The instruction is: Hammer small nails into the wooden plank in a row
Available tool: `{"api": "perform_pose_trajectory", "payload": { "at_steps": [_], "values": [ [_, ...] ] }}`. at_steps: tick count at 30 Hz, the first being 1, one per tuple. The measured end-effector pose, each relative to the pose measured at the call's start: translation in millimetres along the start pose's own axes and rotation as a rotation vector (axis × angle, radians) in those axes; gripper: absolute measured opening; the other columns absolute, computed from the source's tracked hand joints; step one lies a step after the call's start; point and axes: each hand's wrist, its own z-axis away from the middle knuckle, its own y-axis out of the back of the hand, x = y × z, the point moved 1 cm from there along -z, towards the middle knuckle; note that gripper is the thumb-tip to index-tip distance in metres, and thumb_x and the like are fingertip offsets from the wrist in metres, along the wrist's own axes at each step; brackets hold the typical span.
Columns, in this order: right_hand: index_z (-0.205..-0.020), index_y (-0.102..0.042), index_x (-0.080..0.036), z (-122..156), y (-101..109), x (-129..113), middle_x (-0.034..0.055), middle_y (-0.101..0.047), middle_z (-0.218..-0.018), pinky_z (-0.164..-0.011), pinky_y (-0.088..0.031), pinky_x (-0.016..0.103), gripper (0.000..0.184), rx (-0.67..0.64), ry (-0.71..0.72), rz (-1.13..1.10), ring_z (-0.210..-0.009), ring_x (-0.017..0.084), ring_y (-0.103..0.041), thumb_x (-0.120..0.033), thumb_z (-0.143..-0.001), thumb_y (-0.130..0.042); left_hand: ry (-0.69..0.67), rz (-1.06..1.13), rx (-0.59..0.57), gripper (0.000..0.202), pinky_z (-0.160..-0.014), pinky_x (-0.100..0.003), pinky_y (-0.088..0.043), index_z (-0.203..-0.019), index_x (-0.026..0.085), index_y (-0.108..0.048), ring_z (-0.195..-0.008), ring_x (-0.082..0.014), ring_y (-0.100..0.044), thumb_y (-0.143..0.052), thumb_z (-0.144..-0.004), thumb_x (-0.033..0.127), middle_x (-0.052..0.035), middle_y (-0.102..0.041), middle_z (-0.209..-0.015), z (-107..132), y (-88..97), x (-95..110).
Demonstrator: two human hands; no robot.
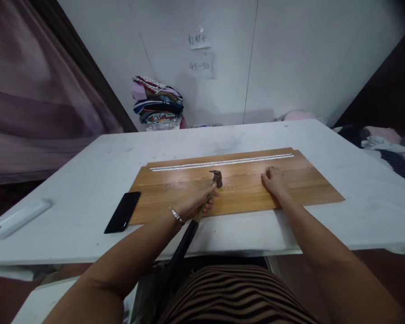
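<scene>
My left hand is wrapped around the upper handle of a claw hammer, close below its metal head. The hammer's black grip slants down toward my body. Its head is over the wooden board. A row of small dots, nail heads or holes, runs along the board just right of the hammer head. My right hand rests on the board's right half with its fingers curled in; whatever they hold, if anything, is hidden. A few loose nails lie on the board's left part.
Two white measuring strips lie along the board's far side. A black phone overlaps the board's left edge. A white elongated object lies farther left on the white table. Folded clothes are stacked by the back wall.
</scene>
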Motion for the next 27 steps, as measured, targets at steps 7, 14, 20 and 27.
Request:
{"api": "perform_pose_trajectory", "payload": {
  "at_steps": [7,14,20,27],
  "values": [
    [-0.104,-0.063,-0.018,0.2,2.0,-1.8,0.0181,-0.068,-0.121,-0.099,-0.04,0.041,0.03,-0.019,0.003,0.023,-0.116,0.031,-0.056,-0.036,-0.098,-0.04,-0.001,-0.003,0.002,0.046,-0.039,-0.017,-0.02,-0.097,0.018,-0.055,-0.04,-0.0047,-0.029,-0.045,-0.101,0.063,0.0085,-0.04,-0.059,6.6,-3.5,6.7],
    [-0.1,-0.064,-0.02,0.4,5.6,-4.0,0.0169,-0.068,-0.119,-0.098,-0.041,0.041,0.027,-0.02,-0.008,0.027,-0.116,0.031,-0.056,-0.035,-0.098,-0.041,-0.018,-0.011,-0.032,0.053,-0.039,-0.018,-0.02,-0.096,0.02,-0.053,-0.04,-0.005,-0.029,-0.056,-0.091,0.072,0.0096,-0.039,-0.058,0.6,-1.8,-1.0],
    [-0.098,-0.064,-0.02,-0.5,4.5,-2.6,0.0169,-0.068,-0.117,-0.099,-0.042,0.042,0.028,-0.035,0.001,0.029,-0.116,0.031,-0.056,-0.035,-0.098,-0.041,-0.029,0.003,-0.043,0.052,-0.038,-0.019,-0.019,-0.094,0.02,-0.054,-0.04,-0.0054,-0.029,-0.057,-0.091,0.071,0.0091,-0.039,-0.058,0.6,-1.5,0.6],
    [-0.097,-0.066,-0.02,-0.4,3.4,-1.3,0.0162,-0.067,-0.12,-0.102,-0.041,0.043,0.03,-0.039,-0.001,0.026,-0.119,0.031,-0.054,-0.036,-0.099,-0.041,-0.046,-0.009,-0.034,0.05,-0.038,-0.018,-0.02,-0.093,0.019,-0.055,-0.041,-0.0057,-0.028,-0.053,-0.095,0.069,0.0084,-0.039,-0.058,4.5,-3.0,5.5]
  ]
}}
